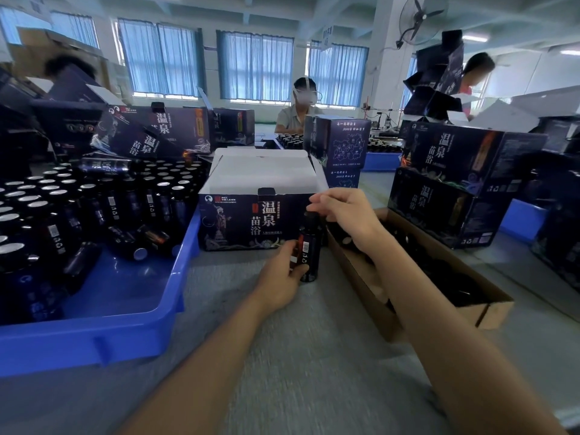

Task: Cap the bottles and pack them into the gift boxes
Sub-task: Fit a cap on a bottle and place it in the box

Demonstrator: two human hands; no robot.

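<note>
A dark bottle with a red and white label stands upright on the grey table, just in front of the open dark-blue gift box. My left hand grips the bottle's lower body. My right hand pinches the black cap on the bottle's top. The gift box's white flaps stand open and its inside is hidden. Several uncapped bottles with silver seals fill the blue tray on the left.
A brown cardboard box of black caps lies right of my right arm. Stacked printed gift boxes stand at the right and back left. Other people work across the table. Grey table surface lies in front.
</note>
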